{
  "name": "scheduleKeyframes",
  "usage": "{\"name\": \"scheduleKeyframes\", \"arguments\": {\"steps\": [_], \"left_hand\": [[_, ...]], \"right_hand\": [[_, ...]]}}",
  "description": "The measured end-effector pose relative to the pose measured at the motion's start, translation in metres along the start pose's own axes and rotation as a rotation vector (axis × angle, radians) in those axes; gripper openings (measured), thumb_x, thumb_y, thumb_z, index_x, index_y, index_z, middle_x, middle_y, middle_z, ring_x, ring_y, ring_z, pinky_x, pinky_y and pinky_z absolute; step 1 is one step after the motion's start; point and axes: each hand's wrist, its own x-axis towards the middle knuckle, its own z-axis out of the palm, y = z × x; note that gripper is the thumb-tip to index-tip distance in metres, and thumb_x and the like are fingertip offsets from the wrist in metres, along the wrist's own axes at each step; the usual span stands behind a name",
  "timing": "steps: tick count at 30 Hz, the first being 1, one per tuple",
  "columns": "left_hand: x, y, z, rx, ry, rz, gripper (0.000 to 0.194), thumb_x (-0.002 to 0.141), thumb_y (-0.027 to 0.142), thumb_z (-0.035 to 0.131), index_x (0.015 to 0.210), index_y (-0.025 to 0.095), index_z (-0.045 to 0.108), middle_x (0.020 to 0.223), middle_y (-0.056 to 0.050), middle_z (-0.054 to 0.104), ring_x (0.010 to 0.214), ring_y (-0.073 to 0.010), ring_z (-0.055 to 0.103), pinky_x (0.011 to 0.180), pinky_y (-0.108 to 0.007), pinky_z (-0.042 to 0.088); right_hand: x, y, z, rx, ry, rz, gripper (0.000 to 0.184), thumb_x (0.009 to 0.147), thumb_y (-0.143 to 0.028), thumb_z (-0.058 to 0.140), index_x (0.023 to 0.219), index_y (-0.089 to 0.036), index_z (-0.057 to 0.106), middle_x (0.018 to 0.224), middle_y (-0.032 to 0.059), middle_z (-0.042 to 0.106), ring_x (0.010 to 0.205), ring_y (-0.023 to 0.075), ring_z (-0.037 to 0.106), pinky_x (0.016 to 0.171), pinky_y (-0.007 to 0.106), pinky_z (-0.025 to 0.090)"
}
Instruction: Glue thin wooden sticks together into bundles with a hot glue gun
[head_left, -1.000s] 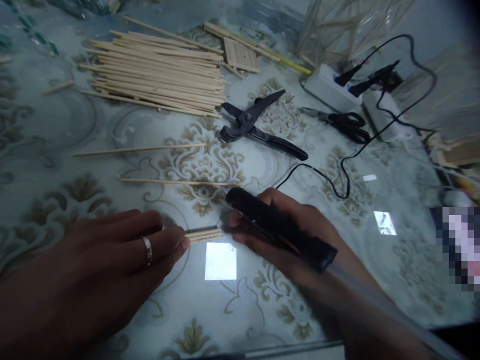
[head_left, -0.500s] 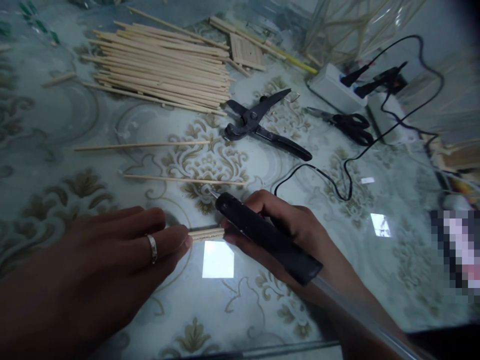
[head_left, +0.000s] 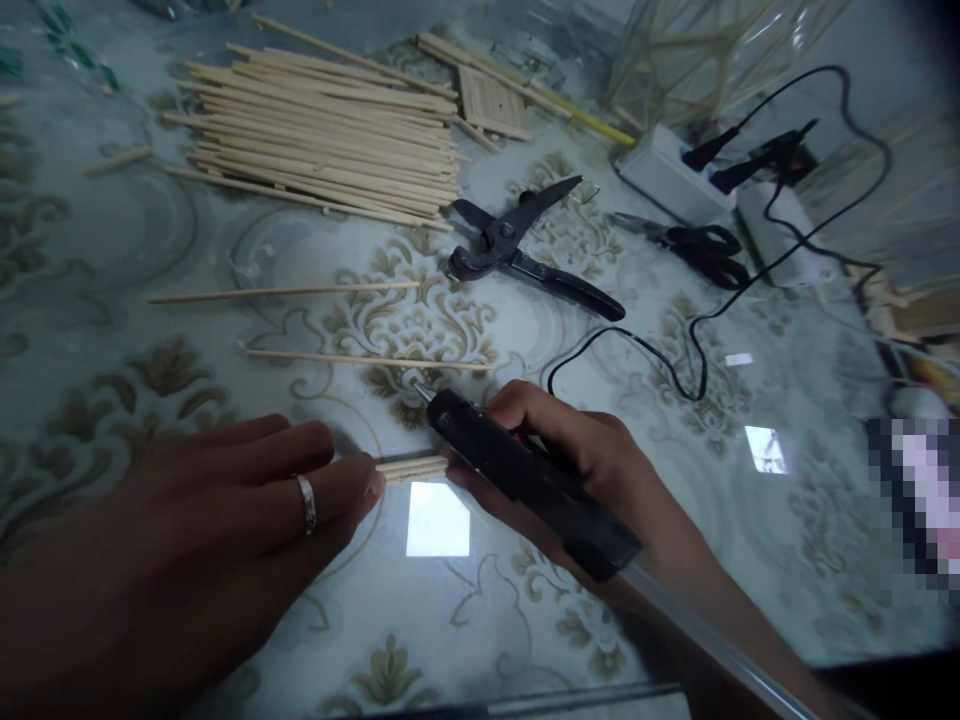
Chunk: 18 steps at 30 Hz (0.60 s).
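My left hand (head_left: 262, 510), with a ring on one finger, pinches the left end of a short bundle of thin wooden sticks (head_left: 411, 468) held low at the table. My right hand (head_left: 585, 450) is closed around a black glue gun (head_left: 525, 480), a clear glue stick (head_left: 720, 640) trailing from its back. Its metal nozzle points up and left, above the bundle and apart from it. The right fingertips meet the bundle's right end beneath the gun. Two single wooden sticks (head_left: 367, 360) lie just beyond my hands.
A large pile of wooden sticks (head_left: 322, 130) lies at the back left. Black cutters (head_left: 517, 245) rest open in the middle, with scissors (head_left: 701, 250) to their right. A white power strip (head_left: 675, 175) holds plugs, and a black cord (head_left: 697, 350) loops across the patterned table (head_left: 450, 640).
The glue gun has shifted very slightly left and down in my right hand. My left hand and the bundle look nearly unchanged.
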Motion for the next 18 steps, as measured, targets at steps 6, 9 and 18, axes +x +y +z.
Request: {"name": "scheduleKeyframes", "arguments": {"steps": [6, 9, 18], "left_hand": [[0.001, 0.000, -0.001, -0.018, -0.074, -0.032, 0.043, 0.122, 0.016, 0.044, 0.130, 0.037, 0.081, 0.125, 0.010, 0.085, 0.120, -0.0153, 0.079, 0.094, -0.025, 0.065], [0.004, -0.001, -0.002, 0.030, -0.031, 0.067, 0.044, 0.120, 0.011, 0.046, 0.129, 0.035, 0.080, 0.128, 0.007, 0.086, 0.119, -0.0167, 0.079, 0.092, -0.029, 0.064], [0.012, -0.001, 0.000, 0.042, -0.055, 0.109, 0.037, 0.124, 0.016, 0.043, 0.130, 0.030, 0.076, 0.124, 0.005, 0.087, 0.114, -0.0163, 0.078, 0.091, -0.031, 0.064]], "right_hand": [[0.001, -0.002, 0.001, 0.025, -0.009, 0.033, 0.023, 0.090, -0.009, 0.082, 0.095, -0.027, 0.068, 0.091, -0.0032, 0.079, 0.070, 0.0160, 0.070, 0.062, 0.027, 0.049], [0.001, -0.001, 0.001, 0.027, -0.014, 0.031, 0.024, 0.090, -0.009, 0.082, 0.096, -0.027, 0.068, 0.090, -0.0031, 0.080, 0.070, 0.0166, 0.070, 0.063, 0.027, 0.049], [0.003, 0.001, 0.000, 0.020, -0.014, 0.014, 0.024, 0.089, -0.008, 0.081, 0.096, -0.027, 0.068, 0.089, -0.0029, 0.079, 0.071, 0.0165, 0.069, 0.064, 0.027, 0.049]]}}
